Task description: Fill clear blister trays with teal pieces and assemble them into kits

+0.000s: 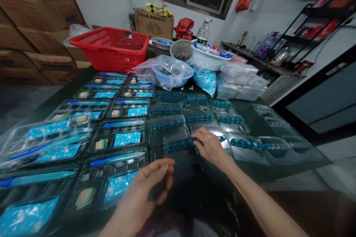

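Observation:
My left hand [151,181] is at the front, thumb and forefinger pinched at the lower left corner of a clear plastic tray [182,157]. A row of small teal pieces [178,144] sits along the top of this tray. My right hand [210,146] is closed over the tray's upper right corner, its fingertips pinching at the end of the teal row; the fingers partly hide what they hold, which looks like a teal piece. Behind it lies another clear tray [219,132] with a teal piece [222,138] showing past my hand.
Filled trays with blue pens [116,159] and blue patterned packets [127,139] cover the left side. More clear trays [247,155] lie to the right. At the back stand a red basket [111,57], a blue bowl [174,79], a white basin [207,61] and stacked clear boxes [239,87].

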`<state>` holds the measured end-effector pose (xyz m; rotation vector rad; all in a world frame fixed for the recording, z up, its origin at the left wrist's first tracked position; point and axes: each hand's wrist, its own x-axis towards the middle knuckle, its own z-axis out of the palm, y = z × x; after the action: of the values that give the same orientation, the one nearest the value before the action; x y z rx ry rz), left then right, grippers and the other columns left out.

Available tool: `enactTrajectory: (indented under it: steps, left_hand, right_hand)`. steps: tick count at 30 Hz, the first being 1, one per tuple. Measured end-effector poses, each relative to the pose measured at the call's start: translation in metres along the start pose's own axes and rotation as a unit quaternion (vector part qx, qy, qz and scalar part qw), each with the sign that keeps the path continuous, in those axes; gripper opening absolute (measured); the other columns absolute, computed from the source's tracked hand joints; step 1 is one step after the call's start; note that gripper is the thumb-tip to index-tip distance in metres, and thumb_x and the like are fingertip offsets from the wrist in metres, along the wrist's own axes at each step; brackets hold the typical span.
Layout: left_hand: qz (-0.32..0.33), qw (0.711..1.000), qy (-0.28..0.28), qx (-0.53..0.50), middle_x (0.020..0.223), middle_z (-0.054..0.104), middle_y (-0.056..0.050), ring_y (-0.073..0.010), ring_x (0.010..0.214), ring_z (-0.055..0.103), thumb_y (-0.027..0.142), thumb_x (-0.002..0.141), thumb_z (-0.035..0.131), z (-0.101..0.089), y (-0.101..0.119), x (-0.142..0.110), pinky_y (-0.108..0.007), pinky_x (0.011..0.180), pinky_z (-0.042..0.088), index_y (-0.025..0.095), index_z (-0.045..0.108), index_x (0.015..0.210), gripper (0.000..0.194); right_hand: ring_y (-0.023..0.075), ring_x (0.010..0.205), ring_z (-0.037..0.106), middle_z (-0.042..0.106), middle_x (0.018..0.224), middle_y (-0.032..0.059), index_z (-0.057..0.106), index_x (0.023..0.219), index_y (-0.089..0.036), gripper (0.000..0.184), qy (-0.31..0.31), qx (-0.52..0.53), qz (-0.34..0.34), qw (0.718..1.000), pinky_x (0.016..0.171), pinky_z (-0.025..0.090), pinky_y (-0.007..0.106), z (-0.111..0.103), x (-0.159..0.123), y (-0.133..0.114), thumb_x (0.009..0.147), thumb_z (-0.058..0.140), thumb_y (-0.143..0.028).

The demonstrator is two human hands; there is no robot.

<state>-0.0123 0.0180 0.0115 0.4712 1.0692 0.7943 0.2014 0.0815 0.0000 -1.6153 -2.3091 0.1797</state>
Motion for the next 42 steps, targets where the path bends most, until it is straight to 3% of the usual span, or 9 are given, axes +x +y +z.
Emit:
enactTrajectory:
  steps: [7, 11, 15, 19, 25, 28, 31, 36, 42]
  left_hand:
    - [-0.008, 0.999, -0.002, -0.041, 0.081, 0.059, -0.003, -0.0095, 0.059, 0.052, 0.031, 0.069, 0.063, 0.001, 0.001, 0.000, -0.019, 0.044, 0.035, 0.019, 0.065, 0.086, 0.021]
    - [0.012, 0.989, -0.058, -0.136, 0.083, 0.058, -0.008, -0.0142, 0.065, 0.055, 0.029, 0.075, 0.057, -0.002, -0.003, 0.008, -0.019, 0.041, 0.033, 0.013, 0.064, 0.090, 0.023]
    - [-0.048, 0.965, -0.060, -0.251, 0.085, 0.057, -0.011, -0.0178, 0.072, 0.057, 0.027, 0.077, 0.055, -0.001, 0.000, 0.012, -0.022, 0.051, 0.043, 0.007, 0.061, 0.093, 0.026]
    - [-0.070, 0.948, -0.036, -0.310, 0.085, 0.058, -0.012, -0.0198, 0.075, 0.059, 0.024, 0.078, 0.053, 0.005, 0.003, 0.014, -0.028, 0.060, 0.048, 0.006, 0.060, 0.094, 0.025]
    - [-0.050, 0.954, -0.027, -0.293, 0.077, 0.062, -0.010, -0.0182, 0.068, 0.061, 0.026, 0.080, 0.048, 0.013, -0.001, 0.018, -0.031, 0.063, 0.051, 0.009, 0.063, 0.085, 0.023]
    - [-0.050, 0.949, -0.031, -0.310, 0.075, 0.062, -0.010, -0.0183, 0.071, 0.061, 0.028, 0.080, 0.047, 0.018, -0.003, 0.018, -0.030, 0.067, 0.050, 0.009, 0.063, 0.080, 0.025]
    - [-0.025, 0.943, 0.000, -0.331, 0.073, 0.062, -0.010, -0.0195, 0.074, 0.061, 0.026, 0.080, 0.046, 0.024, -0.003, 0.016, -0.030, 0.071, 0.050, 0.010, 0.063, 0.074, 0.023]
    - [0.044, 0.939, 0.013, -0.340, 0.072, 0.063, -0.008, -0.0213, 0.078, 0.061, 0.023, 0.078, 0.050, 0.030, -0.002, 0.013, -0.032, 0.074, 0.049, 0.011, 0.064, 0.071, 0.020]
    - [0.027, 0.948, -0.007, -0.318, 0.076, 0.065, -0.010, -0.0189, 0.078, 0.061, 0.022, 0.079, 0.047, 0.028, -0.003, 0.011, -0.028, 0.072, 0.050, 0.010, 0.065, 0.073, 0.022]
  right_hand:
    - [0.0124, 0.074, 0.051, 0.053, 0.085, 0.0025, 0.063, 0.090, -0.019, 0.021, -0.026, -0.040, -0.029, 0.998, 0.063, 0.037, 0.023, 0.006, 0.002, -0.001, 0.079, 0.048, -0.007]
    - [0.0177, 0.082, 0.045, 0.056, 0.082, 0.0038, 0.064, 0.081, -0.020, 0.021, -0.002, -0.091, -0.042, 0.995, 0.070, 0.033, 0.030, 0.009, 0.001, -0.001, 0.077, 0.048, -0.006]
    - [0.0215, 0.088, 0.044, 0.058, 0.092, 0.0070, 0.060, 0.100, -0.019, 0.030, 0.001, -0.100, -0.041, 0.994, 0.073, 0.032, 0.035, -0.001, -0.005, -0.009, 0.077, 0.047, -0.007]
    - [0.0227, 0.097, 0.042, 0.052, 0.109, 0.0084, 0.049, 0.117, -0.020, 0.037, 0.066, -0.029, -0.054, 0.996, 0.079, 0.032, 0.038, -0.018, -0.023, -0.037, 0.081, 0.044, -0.012]
    - [0.0193, 0.084, 0.044, 0.057, 0.088, 0.0037, 0.059, 0.085, -0.020, 0.010, 0.037, 0.081, -0.124, 0.988, 0.071, 0.031, 0.036, -0.016, -0.047, -0.088, 0.082, 0.050, -0.023]
    - [0.0200, 0.079, 0.044, 0.058, 0.081, 0.0040, 0.058, 0.076, -0.018, 0.012, 0.088, 0.067, -0.082, 0.991, 0.066, 0.029, 0.037, -0.001, -0.049, -0.098, 0.079, 0.055, -0.029]
    - [0.0204, 0.077, 0.044, 0.058, 0.077, 0.0038, 0.059, 0.078, -0.019, 0.011, 0.137, 0.074, -0.032, 0.987, 0.066, 0.027, 0.037, 0.012, -0.051, -0.102, 0.078, 0.056, -0.030]
    - [0.0209, 0.081, 0.045, 0.059, 0.082, 0.0030, 0.058, 0.087, -0.020, 0.011, 0.156, 0.117, -0.008, 0.981, 0.068, 0.028, 0.037, 0.017, -0.050, -0.106, 0.080, 0.050, -0.018]
    - [0.0200, 0.082, 0.047, 0.059, 0.085, 0.0028, 0.055, 0.085, -0.019, 0.016, 0.162, 0.154, 0.004, 0.975, 0.070, 0.031, 0.036, 0.015, -0.045, -0.104, 0.077, 0.046, -0.009]
